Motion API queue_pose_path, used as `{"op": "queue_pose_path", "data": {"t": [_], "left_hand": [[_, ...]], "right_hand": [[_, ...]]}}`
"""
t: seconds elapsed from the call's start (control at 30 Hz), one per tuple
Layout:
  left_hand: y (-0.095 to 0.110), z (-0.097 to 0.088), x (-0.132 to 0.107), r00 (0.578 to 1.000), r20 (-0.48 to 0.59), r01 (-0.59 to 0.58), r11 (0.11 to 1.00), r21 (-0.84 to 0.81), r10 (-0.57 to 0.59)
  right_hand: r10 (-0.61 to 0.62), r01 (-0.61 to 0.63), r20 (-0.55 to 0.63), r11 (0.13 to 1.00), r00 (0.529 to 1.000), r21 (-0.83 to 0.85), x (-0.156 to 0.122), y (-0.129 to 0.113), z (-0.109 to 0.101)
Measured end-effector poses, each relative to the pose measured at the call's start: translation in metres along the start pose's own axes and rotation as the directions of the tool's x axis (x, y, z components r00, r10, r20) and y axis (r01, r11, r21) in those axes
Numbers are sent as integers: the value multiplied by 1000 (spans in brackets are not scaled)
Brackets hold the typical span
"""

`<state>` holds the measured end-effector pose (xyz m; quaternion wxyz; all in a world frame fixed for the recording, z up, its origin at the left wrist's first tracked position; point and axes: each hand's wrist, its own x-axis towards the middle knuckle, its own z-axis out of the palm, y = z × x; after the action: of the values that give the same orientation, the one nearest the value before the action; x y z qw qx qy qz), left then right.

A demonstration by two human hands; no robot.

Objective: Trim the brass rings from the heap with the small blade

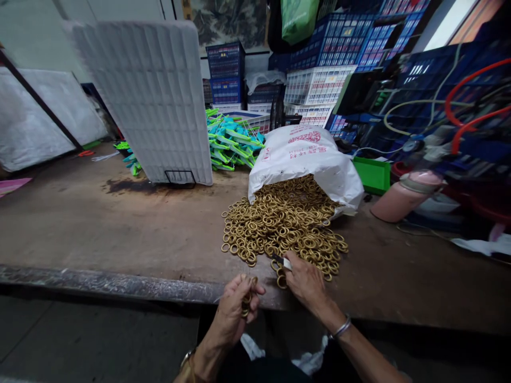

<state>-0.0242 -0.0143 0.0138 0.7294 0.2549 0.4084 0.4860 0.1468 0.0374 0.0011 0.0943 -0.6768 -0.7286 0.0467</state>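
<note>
My left hand [233,304] is closed around several brass-coloured rings [246,304] just over the table's front edge. Fingers of my right hand [304,276] grip a small tool with a white handle and a dark, narrow tip [282,261]; it looks like a small knife. A few loose rings [281,281] lie under that tool. Beyond both hands spreads a heap of brass-coloured rings [275,226], spilling from the open mouth of a white sack [297,151] with red print. The sack lies on its side.
A padded white panel [143,101] stands upright in a black wire holder [179,176] on the brown table [120,229]. Green and blue plastic pieces [233,141] are piled behind it. To the right are a green tray [373,175] and a pink bottle [405,197]. Crates [225,69] are stacked behind.
</note>
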Motion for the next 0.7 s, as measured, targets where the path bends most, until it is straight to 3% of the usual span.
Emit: {"op": "queue_pose_path", "data": {"t": [0.43,0.7], "left_hand": [[-3,-13,10,991,83,122,958,-260,-104],[-7,-12,17,992,29,126,970,-208,-123]], "right_hand": [[-1,8,80,997,997,-79,2,-19,5],[-6,5,12,994,1000,107,6,-14,4]]}}
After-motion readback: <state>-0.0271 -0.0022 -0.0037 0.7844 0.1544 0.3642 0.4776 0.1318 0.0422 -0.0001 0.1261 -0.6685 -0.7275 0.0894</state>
